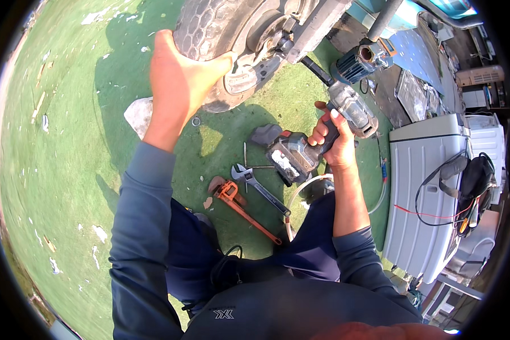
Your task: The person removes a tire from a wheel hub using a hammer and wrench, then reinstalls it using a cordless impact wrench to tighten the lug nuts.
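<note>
My left hand (182, 79) grips the near side of a worn, dusty tyre (209, 28), thumb along its sidewall and fingers hidden behind the tread. In my right hand (335, 136) is a cordless impact wrench (350, 107), held by its handle, with the battery end toward the left. A dark socket extension (316, 70) runs from its nose up to the wheel's hub (269, 37), beside a grey metal arm (320, 28). Whether the socket sits on a nut, I cannot tell. On the green ground below lie an adjustable wrench (260, 190) and an orange pipe wrench (241, 207).
A blue-grey electric motor (354, 63) stands right of the wheel. Further right, a large white ribbed box (422, 192) carries a black bag (476, 178) and loose cables. A pale stone (139, 116) and a metal ring (196, 121) lie near my left wrist. A pale hose (300, 190) curves by my right knee.
</note>
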Motion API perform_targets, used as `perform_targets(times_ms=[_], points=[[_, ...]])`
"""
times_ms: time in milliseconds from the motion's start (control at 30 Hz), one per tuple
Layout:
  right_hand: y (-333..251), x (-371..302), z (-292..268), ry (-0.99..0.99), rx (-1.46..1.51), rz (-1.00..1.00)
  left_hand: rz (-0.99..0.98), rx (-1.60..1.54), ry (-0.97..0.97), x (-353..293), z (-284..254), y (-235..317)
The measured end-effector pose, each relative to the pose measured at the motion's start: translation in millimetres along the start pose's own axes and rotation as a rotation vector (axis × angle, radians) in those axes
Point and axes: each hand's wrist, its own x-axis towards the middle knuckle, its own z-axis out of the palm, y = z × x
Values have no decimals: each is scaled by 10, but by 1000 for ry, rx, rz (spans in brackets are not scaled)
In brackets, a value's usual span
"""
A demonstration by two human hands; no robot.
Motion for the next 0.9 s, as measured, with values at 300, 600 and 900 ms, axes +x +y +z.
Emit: perform_targets(times_ms=[300,600,900], points=[[-19,42,-61,9,-70,-1,-7,-92,-30,13,63,-115],[-2,40,-82,62,-78,-5,5,-183,-38,-30,42,-69],[-25,47,-60,49,-160,-33,34,-170,-27,-25,31,-82]])
